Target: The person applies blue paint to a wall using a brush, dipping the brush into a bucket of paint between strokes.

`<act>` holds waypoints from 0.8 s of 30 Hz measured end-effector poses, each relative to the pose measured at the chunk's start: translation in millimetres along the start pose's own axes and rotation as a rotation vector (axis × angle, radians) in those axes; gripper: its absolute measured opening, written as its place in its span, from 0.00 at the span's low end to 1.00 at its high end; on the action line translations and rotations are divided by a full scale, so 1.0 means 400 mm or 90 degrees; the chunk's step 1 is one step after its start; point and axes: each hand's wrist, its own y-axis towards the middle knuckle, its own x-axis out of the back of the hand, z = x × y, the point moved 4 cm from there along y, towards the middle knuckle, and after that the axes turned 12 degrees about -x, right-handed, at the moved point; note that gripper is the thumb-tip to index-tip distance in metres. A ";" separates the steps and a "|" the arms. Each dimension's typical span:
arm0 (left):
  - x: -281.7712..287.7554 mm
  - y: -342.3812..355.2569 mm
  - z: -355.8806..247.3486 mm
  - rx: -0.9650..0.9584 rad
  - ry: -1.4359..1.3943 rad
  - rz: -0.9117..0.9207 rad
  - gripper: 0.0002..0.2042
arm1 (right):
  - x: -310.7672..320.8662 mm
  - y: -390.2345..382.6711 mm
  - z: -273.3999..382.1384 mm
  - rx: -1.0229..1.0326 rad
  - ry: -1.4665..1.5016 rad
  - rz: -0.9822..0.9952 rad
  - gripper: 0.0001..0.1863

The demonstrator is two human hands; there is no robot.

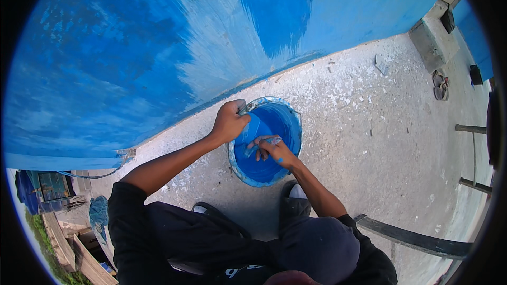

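A round bucket (297, 126) of bright blue paint stands on the pale ground in front of me, its rim and inner wall smeared with blue. My left hand (231, 121) is closed at the bucket's upper left rim, its fingertips partly hidden. Over the paint hangs my right hand (269, 149), palm down, fingers bent but apart. Blue paint stains its fingers and wrist, and nothing shows in its grasp. Whether the fingertips touch the paint I cannot tell. Beyond the bucket rises a wall (142, 47), coated in uneven patches of darker and lighter blue.
My feet in dark footwear (208, 210) stand close to the bucket. A dark rail (417, 238) crosses at the lower right. Sandals (440, 85) lie near a concrete block (433, 42) on the far right. Wooden boards (87, 258) and a blue cloth (99, 214) are at the lower left.
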 end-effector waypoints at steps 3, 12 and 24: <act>-0.005 0.010 -0.008 -0.026 -0.015 0.018 0.15 | 0.017 0.009 -0.024 -0.014 0.040 -0.019 0.14; -0.016 0.058 0.016 -0.036 -0.021 0.028 0.16 | 0.039 0.015 -0.023 -0.031 0.069 -0.032 0.11; -0.099 0.090 -0.089 0.080 -0.025 0.203 0.11 | 0.092 0.015 -0.018 -0.017 0.049 -0.080 0.12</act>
